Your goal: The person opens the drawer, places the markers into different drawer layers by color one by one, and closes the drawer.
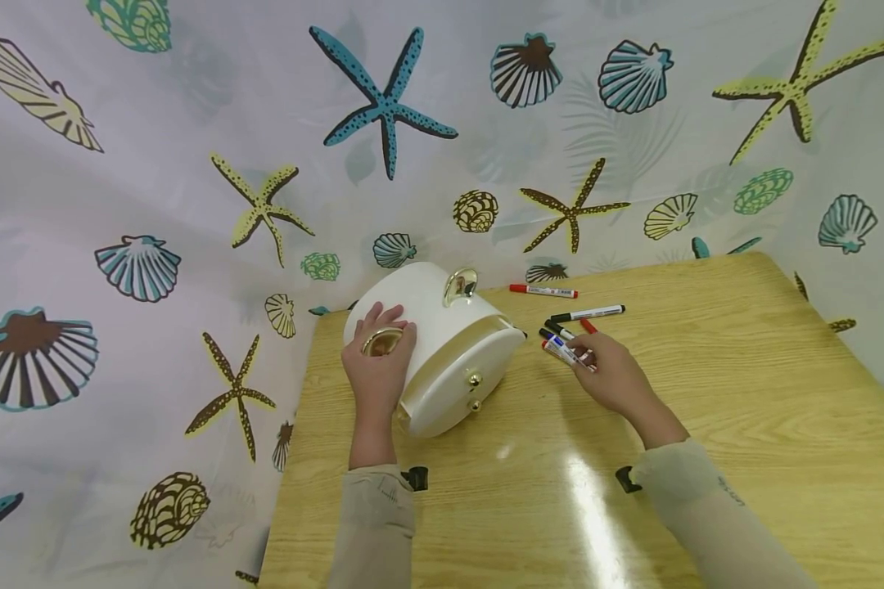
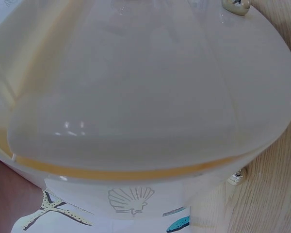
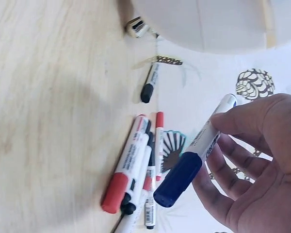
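A white rounded container (image 1: 430, 327) with gold fittings lies tilted on the table, its oval double-knobbed end (image 1: 460, 384) standing slightly apart from the body. My left hand (image 1: 377, 368) grips it at one gold ring-like handle (image 1: 383, 342); the left wrist view is mostly filled by the white end panel (image 2: 150, 97). Between thumb and fingers, my right hand (image 3: 264, 160) pinches a white whiteboard marker (image 3: 199, 145) with a blue cap, raised above the table. Just beneath it lies a pile of markers, among them a red-capped one (image 3: 128, 165).
Behind the pile, a black-capped marker (image 1: 589, 313) and a red-capped marker (image 1: 543, 291) lie near the table's back edge. A patterned cloth (image 1: 427, 204) with shells and starfish hangs behind the wooden table (image 1: 501, 507). Another gold handle (image 1: 462, 286) sticks up from the container.
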Tool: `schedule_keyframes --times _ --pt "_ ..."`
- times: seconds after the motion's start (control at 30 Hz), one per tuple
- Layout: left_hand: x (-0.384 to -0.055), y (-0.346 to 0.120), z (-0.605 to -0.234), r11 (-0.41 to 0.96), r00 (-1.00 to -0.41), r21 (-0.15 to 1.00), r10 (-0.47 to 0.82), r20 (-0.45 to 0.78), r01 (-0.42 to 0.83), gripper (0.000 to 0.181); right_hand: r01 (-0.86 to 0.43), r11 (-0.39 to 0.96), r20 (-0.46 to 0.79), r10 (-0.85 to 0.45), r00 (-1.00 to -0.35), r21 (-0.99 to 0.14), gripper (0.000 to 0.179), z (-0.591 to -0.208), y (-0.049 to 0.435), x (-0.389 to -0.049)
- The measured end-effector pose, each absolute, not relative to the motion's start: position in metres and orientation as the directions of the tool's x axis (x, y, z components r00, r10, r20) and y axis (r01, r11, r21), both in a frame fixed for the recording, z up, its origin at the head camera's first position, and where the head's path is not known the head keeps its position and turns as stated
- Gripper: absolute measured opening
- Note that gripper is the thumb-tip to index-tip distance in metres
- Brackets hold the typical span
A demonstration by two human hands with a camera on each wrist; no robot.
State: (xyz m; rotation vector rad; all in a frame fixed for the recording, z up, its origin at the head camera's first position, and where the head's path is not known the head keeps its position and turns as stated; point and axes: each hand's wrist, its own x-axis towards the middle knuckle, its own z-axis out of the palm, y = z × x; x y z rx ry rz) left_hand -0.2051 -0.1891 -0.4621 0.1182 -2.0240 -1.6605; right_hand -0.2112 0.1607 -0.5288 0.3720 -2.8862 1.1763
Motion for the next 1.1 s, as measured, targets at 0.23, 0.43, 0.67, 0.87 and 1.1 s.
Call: schedule_keyframes --times 0.23,0.43,0.67,0.87,1.1 --pt "-0.204 -0.19 -0.462 0.236 -0.863 0.934 -0.373 0.342 0.268 0.019 -0.252 0.652 0.149 -0.21 -0.966 -0.715 0.033 -0.512 0.157 -0.212" --pt "-0.204 -0.189 -0.462 0.238 -0.867 0.938 -0.376 0.328 0.252 0.019 -0.265 0.638 0.159 -0.219 -0.963 -0.723 0.033 -0.503 0.153 -0.211" --pt "-0.204 -0.188 -0.461 0.236 -0.87 0.943 -0.381 0.313 0.236 0.018 -0.281 0.612 0.184 -0.217 -0.959 -0.739 0.031 -0.496 0.147 -0.214" --pt "-0.203 -0.188 -0.461 0.224 -0.868 0.942 -0.381 0.319 0.248 0.018 -0.316 0.565 0.235 -0.214 -0.948 -0.762 0.029 -0.488 0.14 -0.216" --pt "-0.204 -0.189 -0.461 0.215 -0.868 0.944 -0.382 0.317 0.25 0.019 -0.348 0.522 0.273 -0.218 -0.937 -0.779 0.027 -0.475 0.132 -0.215"
